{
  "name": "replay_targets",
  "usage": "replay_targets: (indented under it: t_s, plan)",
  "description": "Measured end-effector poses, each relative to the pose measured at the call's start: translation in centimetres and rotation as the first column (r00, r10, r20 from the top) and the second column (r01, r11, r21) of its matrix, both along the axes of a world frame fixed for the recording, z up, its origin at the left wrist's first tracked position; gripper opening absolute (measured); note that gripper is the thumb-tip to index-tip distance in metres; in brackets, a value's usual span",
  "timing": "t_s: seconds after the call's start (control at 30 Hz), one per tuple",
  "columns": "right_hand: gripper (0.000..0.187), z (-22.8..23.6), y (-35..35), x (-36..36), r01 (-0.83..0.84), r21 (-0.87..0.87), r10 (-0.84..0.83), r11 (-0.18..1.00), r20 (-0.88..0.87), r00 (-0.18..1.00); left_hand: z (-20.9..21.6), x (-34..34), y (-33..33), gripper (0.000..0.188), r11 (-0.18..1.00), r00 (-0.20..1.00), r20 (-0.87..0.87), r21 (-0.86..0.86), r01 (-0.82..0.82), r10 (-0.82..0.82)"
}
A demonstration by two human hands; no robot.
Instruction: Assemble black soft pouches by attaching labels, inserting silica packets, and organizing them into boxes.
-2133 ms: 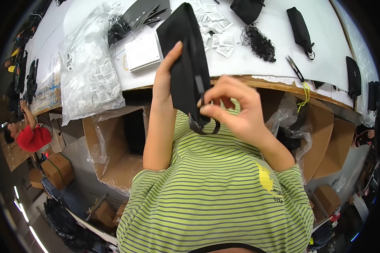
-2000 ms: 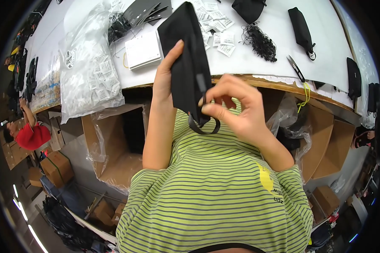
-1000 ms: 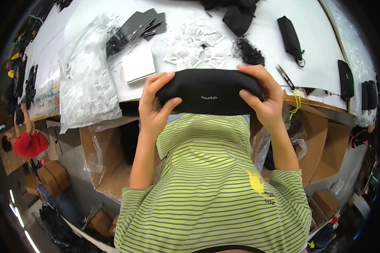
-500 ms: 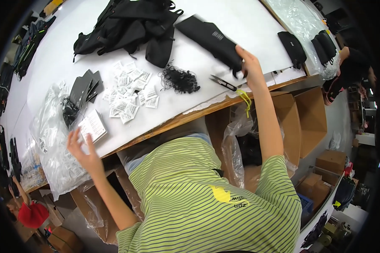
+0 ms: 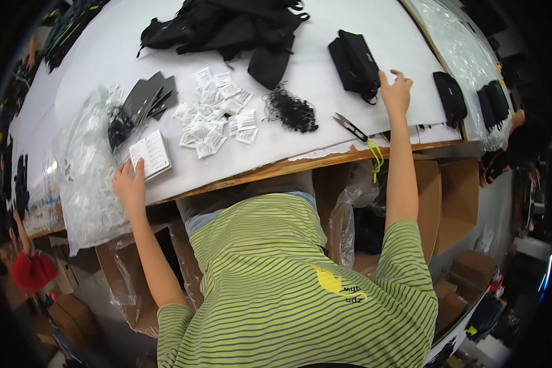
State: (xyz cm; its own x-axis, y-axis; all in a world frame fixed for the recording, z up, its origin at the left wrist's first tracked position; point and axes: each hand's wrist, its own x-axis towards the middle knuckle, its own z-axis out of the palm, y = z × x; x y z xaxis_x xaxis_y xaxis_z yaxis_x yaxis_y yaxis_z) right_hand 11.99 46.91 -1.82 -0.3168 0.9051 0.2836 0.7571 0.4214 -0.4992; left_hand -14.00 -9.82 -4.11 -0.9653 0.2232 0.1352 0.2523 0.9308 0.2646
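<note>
A black zippered pouch point(image 5: 354, 66) lies on the white table, left of my right hand point(image 5: 396, 95). That hand is open, its fingers spread just off the pouch's near right end. My left hand point(image 5: 129, 186) is open too, with thumb and fingers at the near left corner of a stack of white printed cards point(image 5: 151, 154). Dark grey cards point(image 5: 148, 98) are fanned out behind the stack. Small white printed packets point(image 5: 211, 116) lie in a loose heap to its right. Beyond them is a tangle of thin black cords point(image 5: 290, 111).
Thread snips point(image 5: 351, 127) with a yellow cord lie near the table's front edge. Black bags point(image 5: 227, 30) are piled at the back. Clear plastic point(image 5: 89, 178) covers the left side. More black pouches point(image 5: 449, 98) stand at the right. Open cardboard boxes point(image 5: 459, 196) sit below the edge.
My right hand has let go of the black pouch, which now lies on the table. My left hand has come to the white card stack. The whole view has shifted slightly.
</note>
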Motion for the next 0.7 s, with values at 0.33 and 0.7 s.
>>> replay_targets:
  t_s: [0.33,0.7]
  plan:
    - [0.01,1.3,-20.4,-8.5,-0.827,-0.1,0.824,0.553,0.218,0.524,1.3,1.0,1.6,0.032,0.986,0.981,-0.186,0.168,-0.022,0.054]
    - [0.014,6.2,-18.5,-9.0,-0.745,0.077,0.745,0.663,0.027,0.666,1.5,0.8,0.9,0.028,0.831,0.998,0.047,0.553,-0.063,0.045]
